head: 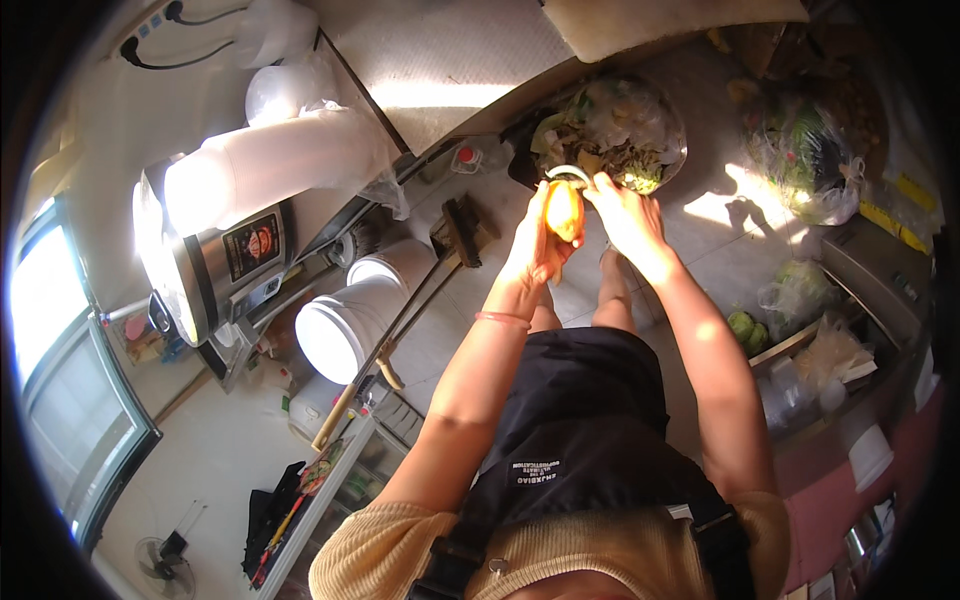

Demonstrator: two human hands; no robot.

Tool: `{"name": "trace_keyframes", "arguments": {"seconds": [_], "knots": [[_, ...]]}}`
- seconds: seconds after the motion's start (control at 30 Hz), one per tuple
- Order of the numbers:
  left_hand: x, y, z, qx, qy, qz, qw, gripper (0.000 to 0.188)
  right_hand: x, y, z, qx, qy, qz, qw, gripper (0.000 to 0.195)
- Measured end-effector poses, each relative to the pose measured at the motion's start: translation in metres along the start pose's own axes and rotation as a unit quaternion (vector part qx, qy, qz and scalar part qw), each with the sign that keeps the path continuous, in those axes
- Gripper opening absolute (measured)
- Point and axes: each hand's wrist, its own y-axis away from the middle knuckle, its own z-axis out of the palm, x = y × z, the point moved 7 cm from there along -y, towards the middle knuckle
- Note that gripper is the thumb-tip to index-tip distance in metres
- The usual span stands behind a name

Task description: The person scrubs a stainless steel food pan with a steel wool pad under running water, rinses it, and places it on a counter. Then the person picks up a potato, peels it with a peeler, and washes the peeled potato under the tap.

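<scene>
My left hand (538, 244) is wrapped around a bright orange-yellow fruit or vegetable (564, 210), held upright in strong sunlight. Its exact kind is hard to tell because the light washes it out. Against its upper end lies a pale curved tool (568, 172), which looks like a peeler. The fingers of my right hand (628, 217) grip that tool at its right side; its blade is mostly hidden. Beneath and beyond both hands stands a waste bin lined with a clear plastic bag (675, 142), full of peelings and leafy scraps (600, 142).
A long-handled broom and dustpan (459, 232) and white buckets (330, 337) stand at left. Above them are a steel appliance (240, 255) and stacked plastic containers (262, 169) on a counter. Bagged vegetables (806, 165) and green produce (748, 332) lie on the right.
</scene>
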Motion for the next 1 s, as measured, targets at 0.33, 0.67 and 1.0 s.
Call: {"name": "trace_keyframes", "arguments": {"seconds": [0.33,0.67,1.0], "knots": [[0.015,0.002,0.005,0.029,0.004,0.029,0.999,0.047,-0.02,0.022,-0.002,-0.002,-0.064,-0.026,0.998,0.021],[0.019,0.008,0.01,-0.007,0.124,0.027,0.992,0.057,-0.01,-0.015,-0.016,0.045,-0.044,0.047,0.997,0.017],[0.004,0.012,0.022,0.01,0.042,0.029,0.999,0.052,-0.004,-0.01,-0.004,0.037,0.086,-0.027,0.995,0.014]]}}
